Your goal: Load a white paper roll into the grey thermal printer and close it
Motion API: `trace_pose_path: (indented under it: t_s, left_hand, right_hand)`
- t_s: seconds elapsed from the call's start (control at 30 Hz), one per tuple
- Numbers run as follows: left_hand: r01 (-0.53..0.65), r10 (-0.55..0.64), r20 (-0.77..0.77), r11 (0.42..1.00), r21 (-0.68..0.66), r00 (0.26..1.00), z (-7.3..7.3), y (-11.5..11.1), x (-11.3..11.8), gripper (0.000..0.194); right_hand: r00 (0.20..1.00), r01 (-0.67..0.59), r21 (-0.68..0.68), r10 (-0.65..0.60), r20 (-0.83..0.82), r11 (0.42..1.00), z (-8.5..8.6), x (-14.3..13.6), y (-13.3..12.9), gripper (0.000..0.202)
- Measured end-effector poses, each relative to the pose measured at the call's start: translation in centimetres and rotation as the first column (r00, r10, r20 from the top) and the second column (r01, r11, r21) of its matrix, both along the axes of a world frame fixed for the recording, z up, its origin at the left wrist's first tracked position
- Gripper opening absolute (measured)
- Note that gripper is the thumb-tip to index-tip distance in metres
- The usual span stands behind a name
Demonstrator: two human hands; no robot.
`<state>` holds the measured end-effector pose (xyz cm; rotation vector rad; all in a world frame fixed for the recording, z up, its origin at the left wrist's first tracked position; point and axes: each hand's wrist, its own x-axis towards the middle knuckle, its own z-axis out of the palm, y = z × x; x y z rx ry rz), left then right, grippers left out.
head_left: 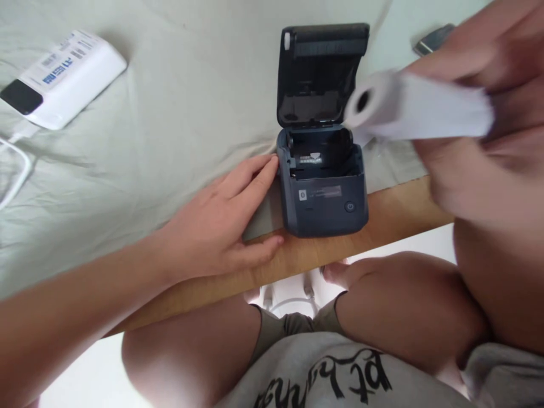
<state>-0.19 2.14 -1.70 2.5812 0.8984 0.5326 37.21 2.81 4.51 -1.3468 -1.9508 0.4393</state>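
A small dark blue label printer (325,209) stands near the table's front edge with its lid (323,73) raised. Its paper bay (321,153) shows a printed sticker inside and no roll. My left hand (225,221) rests beside the printer, fingertips against its left side and thumb stretched along the wooden edge. Up at the right, my right hand (480,107), blurred by motion, grips a white paper roll (378,102) with a dark hole in its core. A flat length of paper runs from the roll back toward the palm. The roll overlaps the lid's right side in view.
A white power bank (80,79) with a plugged-in white cable (21,170) lies at the far left. Behind my right hand lies a small dark flat object (433,41). A wrinkled pale green cloth (178,113) covers the table, leaving its wooden edge (403,209) bare.
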Motion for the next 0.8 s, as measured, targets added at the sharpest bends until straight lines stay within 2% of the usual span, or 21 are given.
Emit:
trace_pose_path:
  t_s: [0.07,0.1,0.23,0.3,0.4,0.5,0.63,0.8]
  left_hand:
    - [0.01,-0.01,-0.005,1.0,0.011,1.0,0.0,0.0,0.0,0.103]
    - [0.011,-0.011,-0.013,1.0,0.007,1.0,0.0,0.0,0.0,0.103]
    - [-0.012,0.012,-0.018,1.0,-0.009,1.0,0.1,-0.1,0.1,0.102]
    - [-0.016,0.016,-0.007,1.0,-0.011,1.0,0.1,-0.2,0.2,0.104]
    - [-0.014,0.014,-0.02,0.999,-0.032,1.0,0.0,-0.2,0.3,0.11]
    - [-0.007,0.007,-0.007,1.0,-0.026,1.0,-0.2,-0.2,0.3,0.107]
    - [0.009,-0.009,0.02,1.0,0.016,1.0,0.1,-0.1,0.3,0.099]
    - [0.068,-0.07,-0.066,0.997,-0.034,0.995,1.4,0.3,-0.1,0.103]
  right_hand:
    - [0.986,-0.072,0.147,0.048,0.16,0.987,0.3,-2.3,0.0,0.043]
    - [0.973,-0.084,0.158,0.047,0.226,0.984,0.5,-3.3,0.1,0.039]
    - [0.958,0.022,-0.002,-0.02,0.285,1.0,1.0,-4.9,0.4,0.034]
    - [0.967,0.029,-0.038,-0.018,0.256,0.999,1.2,-4.9,0.5,0.03]
    - [0.972,-0.063,-0.077,0.078,0.221,0.995,1.4,-4.5,0.8,0.024]
    - [0.959,-0.148,-0.013,0.147,0.241,0.989,1.1,-4.1,1.3,0.017]
    - [0.936,-0.162,0.13,0.111,0.334,0.978,0.6,-3.4,1.5,0.023]
    - [0.905,-0.149,0.153,0.072,0.419,0.977,0.1,-2.3,1.4,0.024]
